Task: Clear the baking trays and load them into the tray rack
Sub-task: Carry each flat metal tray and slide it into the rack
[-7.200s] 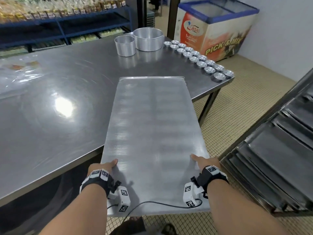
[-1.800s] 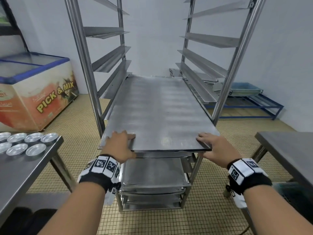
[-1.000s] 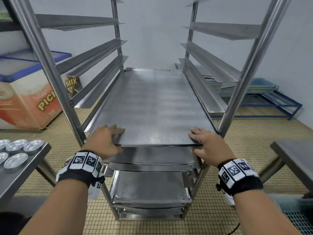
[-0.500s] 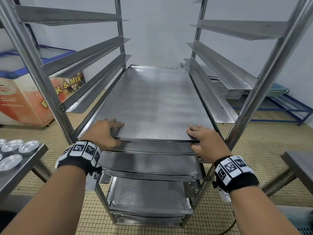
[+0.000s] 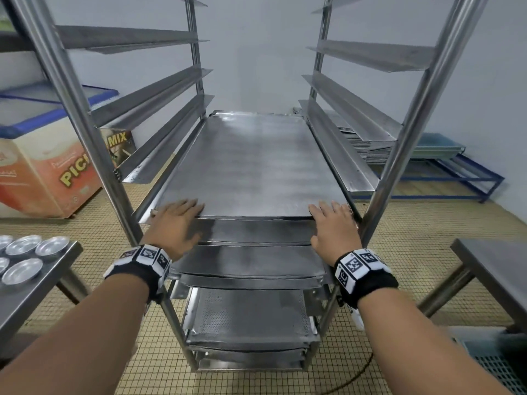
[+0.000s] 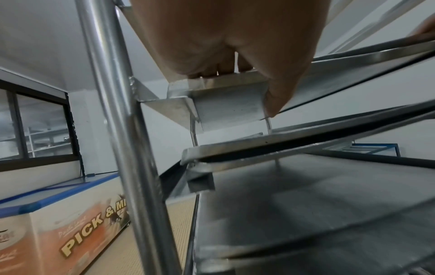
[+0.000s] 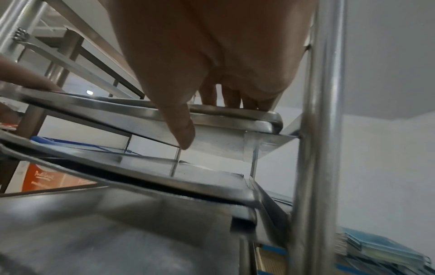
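A flat steel baking tray [image 5: 251,166] lies on a pair of runners in the tall steel tray rack [image 5: 94,155], reaching to the rack's back. My left hand [image 5: 176,220] rests on its near left corner and my right hand [image 5: 333,223] on its near right corner. In the left wrist view the fingers [image 6: 216,67] lie over the tray's front rim [image 6: 353,61] and the thumb points straight down before it. The right wrist view shows the same: fingers [image 7: 233,98] on top of the rim [image 7: 141,111], thumb straight down. Other trays [image 5: 251,266] fill the lower levels, one perforated [image 5: 248,317].
Empty runners [image 5: 142,106] stand above on both sides. A chest freezer [image 5: 42,166] is at the left. A steel table with small round tins [image 5: 25,258] is at lower left, another table [image 5: 499,269] at lower right. Stacked trays [image 5: 379,143] sit on a blue frame behind.
The tray was carried from the table to the rack and has slid deeper along the runners. Both hands have followed it forward to the rack's front posts.
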### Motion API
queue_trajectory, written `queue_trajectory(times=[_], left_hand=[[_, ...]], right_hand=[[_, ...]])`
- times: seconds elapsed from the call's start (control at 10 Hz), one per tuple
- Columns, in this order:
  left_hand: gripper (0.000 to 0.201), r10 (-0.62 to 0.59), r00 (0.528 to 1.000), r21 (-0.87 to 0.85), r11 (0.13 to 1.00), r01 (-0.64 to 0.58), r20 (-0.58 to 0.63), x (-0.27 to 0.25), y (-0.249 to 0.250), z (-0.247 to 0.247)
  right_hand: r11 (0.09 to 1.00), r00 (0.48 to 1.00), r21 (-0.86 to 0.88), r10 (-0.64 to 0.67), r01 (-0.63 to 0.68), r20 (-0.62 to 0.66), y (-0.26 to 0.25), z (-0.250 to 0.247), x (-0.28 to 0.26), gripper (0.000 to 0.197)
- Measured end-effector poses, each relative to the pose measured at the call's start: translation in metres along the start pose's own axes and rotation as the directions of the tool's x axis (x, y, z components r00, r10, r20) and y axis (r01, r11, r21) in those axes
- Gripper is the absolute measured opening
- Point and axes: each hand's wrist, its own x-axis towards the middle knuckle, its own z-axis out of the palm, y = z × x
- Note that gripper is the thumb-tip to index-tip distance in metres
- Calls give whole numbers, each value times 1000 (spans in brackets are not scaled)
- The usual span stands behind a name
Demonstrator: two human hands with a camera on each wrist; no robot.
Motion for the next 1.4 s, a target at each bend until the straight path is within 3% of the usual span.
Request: queue_trajectory(times=[0.1, 0.2, 0.3, 0.4, 0.5, 0.6, 0.7, 0.8, 1.0, 1.1, 1.2, 1.3, 1.4], left_hand=[[91, 9, 998, -15, 1000, -10, -68, -30, -3, 10], [95, -9, 998, -45, 999, 6, -59, -57, -5, 11], [76, -83, 993, -146, 987, 71, -81, -78, -5, 2], [53, -231, 946, -304, 940, 156, -227, -85, -8, -22], [44, -330, 852, -392, 906, 163, -407, -78, -18, -53], [49, -457, 753, -505, 841, 193, -474, -62, -25, -92], [56, -582, 659, -634, 746, 201, -476, -39, -27, -126], [51, -641, 636, -698, 683, 216, -430, -16, -29, -143], [34, -763, 460, -824, 556, 109, -454, 22, -29, -154], [32, -715, 393, -770, 637, 28, -578, 41, -39, -148], [38, -731, 306, -762, 647, 29, -610, 59, -48, -142], [46, -754, 276, -781, 624, 15, -596, 73, -60, -138], [45, -737, 311, -769, 638, 26, -600, 95, -80, -130]], right_hand=[[993, 999, 122, 7, -1, -46, -1, 4, -24, 75], [984, 999, 178, 11, -5, -30, 4, 3, -47, 78], [968, 999, 248, 42, -43, 10, 8, -7, -67, 62], [931, 984, 354, 140, -91, -114, 15, -26, -79, 46], [900, 922, 424, 241, -95, -305, 27, -48, -79, 36], [847, 836, 526, 343, -79, -427, 43, -73, -67, 39], [811, 801, 576, 410, -102, -436, 56, -101, -43, 46], [780, 790, 615, 447, -114, -420, 63, -118, -15, 40], [628, 654, 778, 585, 8, -479, 61, -139, 31, 24], [651, 563, 755, 596, 79, -572, 63, -139, 53, 27], [701, 444, 708, 611, 83, -656, 68, -129, 68, 32], [733, 379, 676, 606, 76, -700, 72, -122, 79, 32], [729, 367, 682, 619, 60, -694, 78, -118, 91, 30]])
